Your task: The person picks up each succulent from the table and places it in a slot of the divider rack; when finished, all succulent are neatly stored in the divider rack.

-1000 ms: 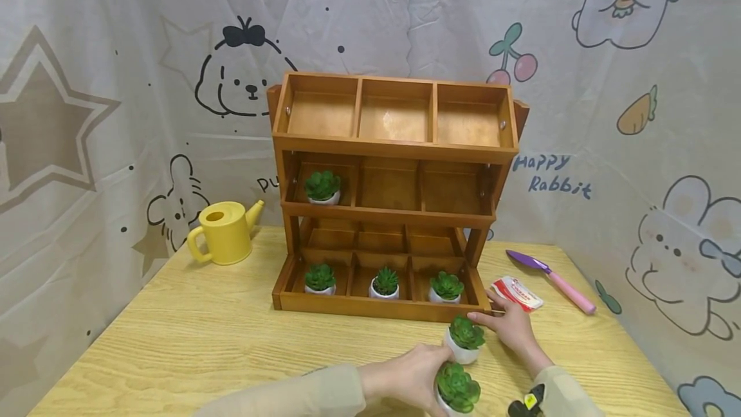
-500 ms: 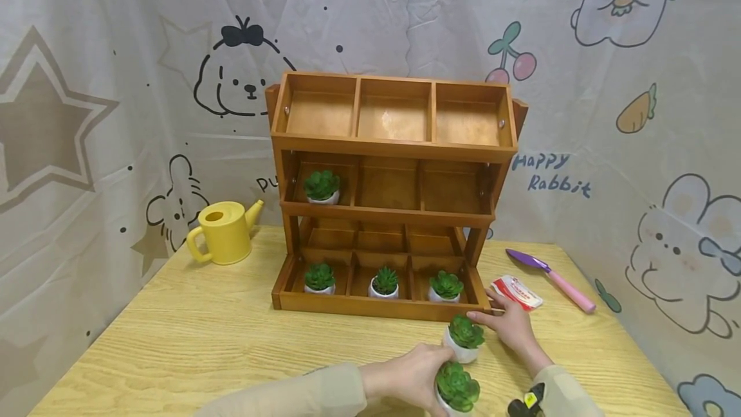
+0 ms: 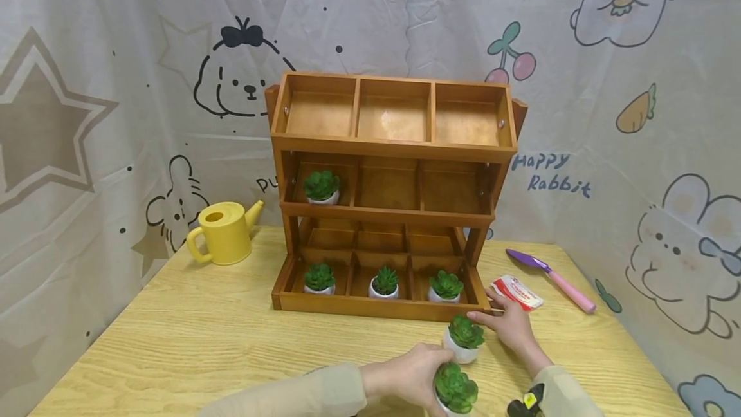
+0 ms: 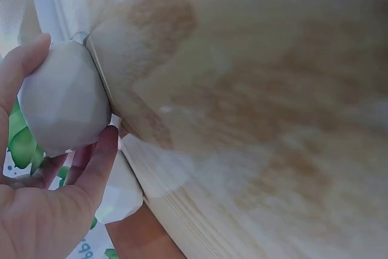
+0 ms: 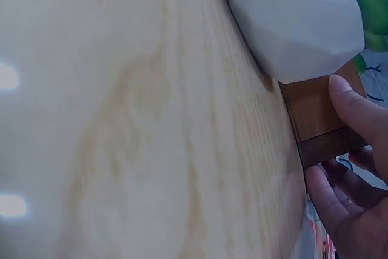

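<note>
Wooden and three-tiered, the rack (image 3: 382, 307) stands mid-frame, and I'd judge the filling of it partly done: four plants sit inside, while two on the table (image 3: 202, 327), lower right of centre, look to be what is left. One of these, the front plant (image 3: 456, 389), is at the bottom edge of the frame; the person's left hand (image 3: 411, 375) grasps its white pot (image 4: 63, 98) between thumb and fingers. Just behind it is the back plant (image 3: 465, 340); whether the left thumb touches that one, I can't tell. The right hand (image 3: 512, 324) holds the rack's lower right corner, thumb against the front, fingers round the side.

Going through the compartments, the bottom tier has a left plant (image 3: 320, 278), a spikier middle plant (image 3: 384, 283) and a right plant (image 3: 446, 286), one to a section. Up in the middle tier, a lone plant (image 3: 321, 186) occupies the left section; the other two show bare wood, as do all three at the top.

Over at the left of the frame is a yellow watering can (image 3: 226, 233), its opening too dark to show what's inside. Near the right hand lies a packet (image 3: 517, 293), contents hidden, with a trowel (image 3: 550, 280) beyond.
</note>
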